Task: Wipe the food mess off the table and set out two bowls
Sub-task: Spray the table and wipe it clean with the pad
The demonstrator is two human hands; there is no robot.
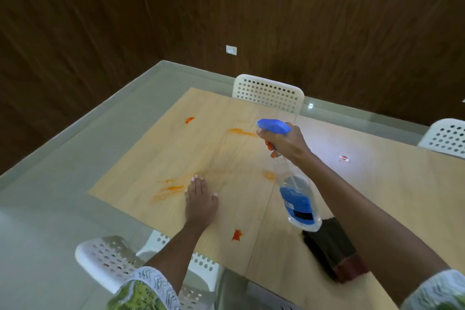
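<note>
So the orange-red food mess is being left smeared all over the pale wooden tabletop (377, 196): a long streaky orange smear (167, 190) is sitting near the left edge, a thinner orange streak (241, 131) is lying further back toward the middle, a small orange blob (189, 120) is parked near the far left corner, a faint orange patch (269, 175) is showing just beside the bottle, and a bright red splat (236, 235) is sitting close to the near edge. A tiny reddish spot (343, 158) is also being caught in the glare over on the right half. A clear plastic spray bottle with a blue trigger head and blue label (298, 199) is being held up above the table by the right hand (283, 145), fingers clenched around the neck and trigger, nozzle pointed out over the streak. The left hand (200, 202) is being pressed flat on the wood, fingers released and spread, fingertips right beside the long smear. A dark folded cloth with a reddish edge (334, 254) is lying on the table under the right forearm, a bit blurry. White perforated plastic chairs are being tucked around the table: one at the far side (268, 93), one at the right (446, 137), one at the near left (108, 259). Grey glossy floor (75, 146) and dark wood-panelled walls (251, 7) are filling the rest.
</note>
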